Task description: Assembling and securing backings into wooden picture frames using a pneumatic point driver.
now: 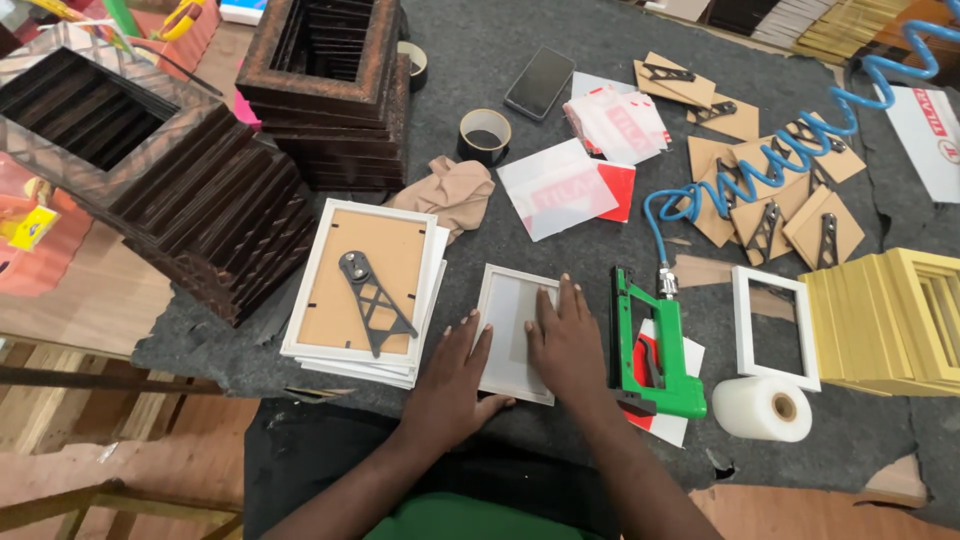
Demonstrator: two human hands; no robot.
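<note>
A small white picture frame (500, 300) lies face down on the dark grey felt (600, 440) in front of me. My left hand (452, 378) rests flat at its lower left corner, fingers spread. My right hand (567, 340) presses flat on the frame's right side, over the pale sheet inside it. Neither hand holds anything. A green pneumatic staple gun (650, 352) lies just right of my right hand, joined to a blue coiled air hose (800, 140).
A stack of white frames with a cardboard back and black stand (365, 290) sits to the left. Dark wooden frame stacks (200, 190) fill the far left. An empty white frame (775, 325), yellow frames (890, 320), a film roll (765, 407), tape rolls (485, 133), a phone (540, 82) and cardboard backs (770, 190) lie around.
</note>
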